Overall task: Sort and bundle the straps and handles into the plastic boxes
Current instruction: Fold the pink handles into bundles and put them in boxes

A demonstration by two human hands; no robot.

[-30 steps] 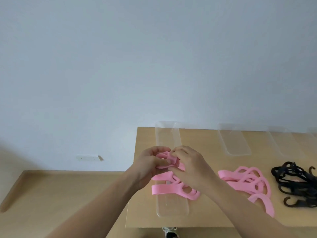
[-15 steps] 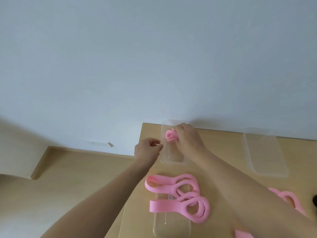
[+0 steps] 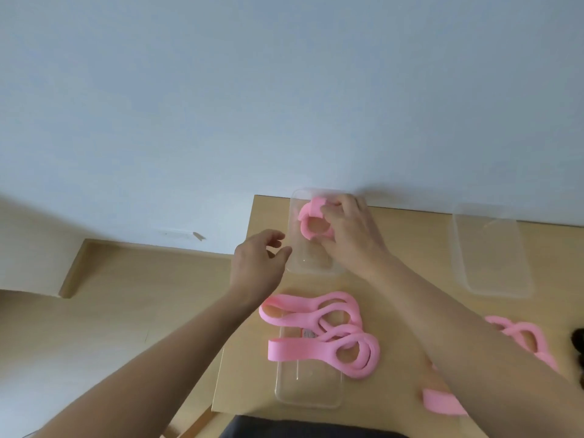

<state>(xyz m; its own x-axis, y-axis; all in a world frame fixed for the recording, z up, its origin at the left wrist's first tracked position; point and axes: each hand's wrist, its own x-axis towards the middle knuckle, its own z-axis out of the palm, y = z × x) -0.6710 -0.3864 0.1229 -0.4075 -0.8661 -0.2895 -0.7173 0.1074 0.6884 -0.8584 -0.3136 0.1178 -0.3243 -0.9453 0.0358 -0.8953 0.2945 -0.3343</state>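
Right hand (image 3: 347, 235) grips coiled pink strap (image 3: 311, 221) inside far box (image 3: 295, 263). Left hand (image 3: 257, 263) loose, empty, just left of box.

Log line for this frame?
right hand: holds rolled pink strap in far box | left hand: holds nothing | loose pink straps: across near box

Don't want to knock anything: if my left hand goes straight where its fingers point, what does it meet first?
Probably the left wall of the clear plastic box, just ahead of the left hand, where the right hand grips the rolled pink strap. Depth is unclear; it might pass over the rim.
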